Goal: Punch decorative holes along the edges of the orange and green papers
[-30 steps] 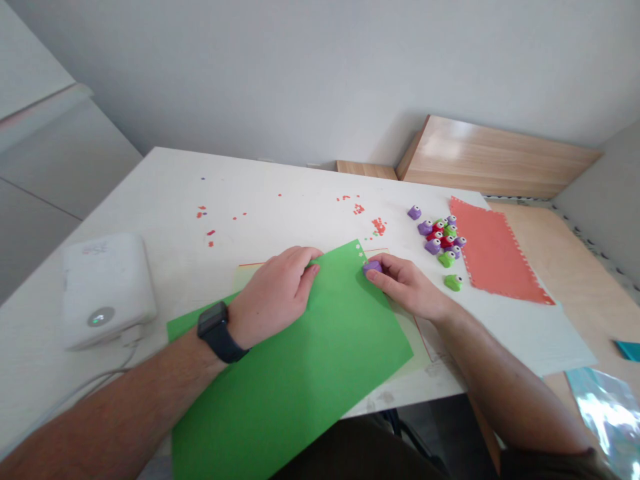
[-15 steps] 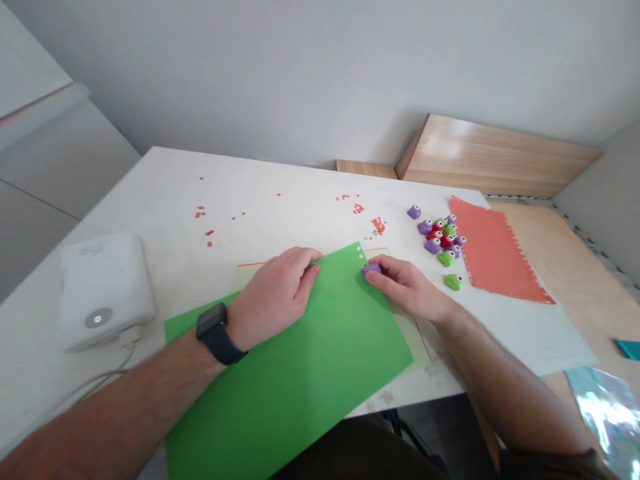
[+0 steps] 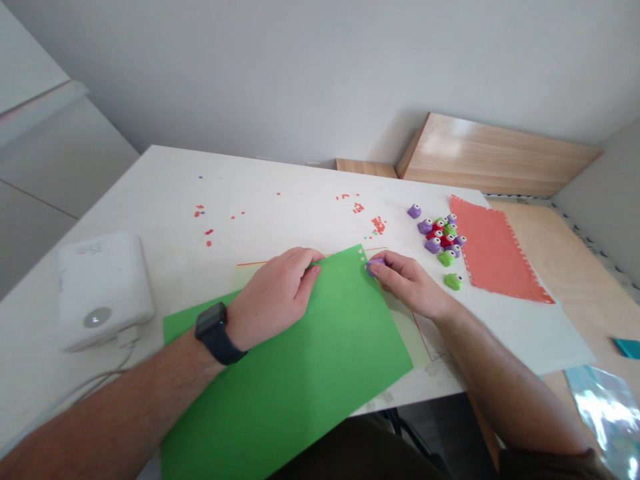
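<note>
A green paper sheet [image 3: 320, 367] lies tilted across the front of the table, over a pale yellowish sheet [image 3: 423, 343] with red edges. My left hand [image 3: 277, 287] is closed on the green sheet's far edge, pinching it between thumb and fingers. At the sheet's right edge, my right hand [image 3: 410, 280] grips a small purple paper punch [image 3: 374, 268], partly covered by the fingers. The punch sits at that edge; whether paper is inside its slot is hidden. Small cut-out holes [image 3: 363, 255] show near the far corner, just beyond the punch.
Several purple, green and red punches [image 3: 440, 239] cluster at the right, beside an orange-red sheet [image 3: 500, 250] with notched edges. Tiny red paper bits [image 3: 379, 225] dot the white table [image 3: 280, 223]. A white box-shaped device [image 3: 105, 287] with a cable stands left.
My right hand and the purple punch have shifted slightly away from the green sheet's edge, baring more of the holes. My left hand keeps its hold on the sheet.
</note>
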Demonstrator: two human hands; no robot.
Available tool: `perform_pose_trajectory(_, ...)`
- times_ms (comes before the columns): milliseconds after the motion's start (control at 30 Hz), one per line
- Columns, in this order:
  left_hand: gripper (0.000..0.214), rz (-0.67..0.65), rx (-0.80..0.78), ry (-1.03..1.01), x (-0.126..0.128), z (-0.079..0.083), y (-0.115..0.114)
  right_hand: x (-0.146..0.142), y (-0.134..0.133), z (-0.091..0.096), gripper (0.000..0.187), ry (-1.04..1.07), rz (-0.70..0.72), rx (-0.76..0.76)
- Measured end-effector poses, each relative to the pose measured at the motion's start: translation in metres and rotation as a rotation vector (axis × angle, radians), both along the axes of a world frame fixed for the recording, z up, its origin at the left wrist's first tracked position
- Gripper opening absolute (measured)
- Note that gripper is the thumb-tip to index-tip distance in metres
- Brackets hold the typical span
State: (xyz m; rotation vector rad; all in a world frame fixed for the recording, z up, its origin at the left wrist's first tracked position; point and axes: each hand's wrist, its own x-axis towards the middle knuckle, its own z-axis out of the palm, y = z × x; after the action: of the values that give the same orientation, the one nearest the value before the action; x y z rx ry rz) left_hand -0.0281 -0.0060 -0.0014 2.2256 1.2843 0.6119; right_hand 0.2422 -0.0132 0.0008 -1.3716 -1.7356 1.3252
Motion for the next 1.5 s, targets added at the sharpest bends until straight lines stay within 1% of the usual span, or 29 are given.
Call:
perform_pose_trajectory(300, 0.025, 0.027, 0.008, 0.005, -0.0016, 0.0006, 0.0022, 0.0036, 0.0023, -0.0056, 0.04, 0.056, -0.114, -0.045)
perform_pose_trajectory(633, 0.024, 0.044, 0.014, -0.001, -0.0028, 0.0002, 0.0025, 0.0037, 0.0025, -0.0055, 0.042, 0.101, -0.141, -0.079)
perform_pose_trajectory(800, 0.024, 0.058, 0.023, -0.006, -0.0029, 0.0001, 0.003, 0.0023, 0.0032, -0.0045, 0.037, 0.233, -0.165, -0.125)
perform_pose_trajectory(900, 0.025, 0.058, 0.02, -0.01, -0.0032, 0.0003, 0.0026, 0.0029, 0.0034, -0.0037, 0.037, 0.316, -0.186, -0.099)
perform_pose_trajectory(1000, 0.025, 0.059, 0.014, -0.002, -0.0033, 0.0008, 0.0018, 0.0032, 0.0027, -0.0017, 0.038, 0.368, -0.184, -0.065)
perform_pose_trajectory(1100, 0.025, 0.061, 0.003, 0.003, -0.0031, 0.0015, 0.0014, 0.0021, 0.0015, 0.0006, 0.036, 0.399, -0.167, -0.077)
perform_pose_trajectory(1233, 0.024, 0.062, 0.007, 0.003, -0.003, 0.0015, 0.0019, 0.0005, 0.0005, 0.0008, 0.038, 0.38, -0.158, -0.104)
perform_pose_trajectory(1500, 0.023, 0.062, 0.005, -0.001, -0.003, -0.0001, 0.0024, -0.0002, 0.0005, 0.0, 0.036, 0.396, -0.177, -0.089)
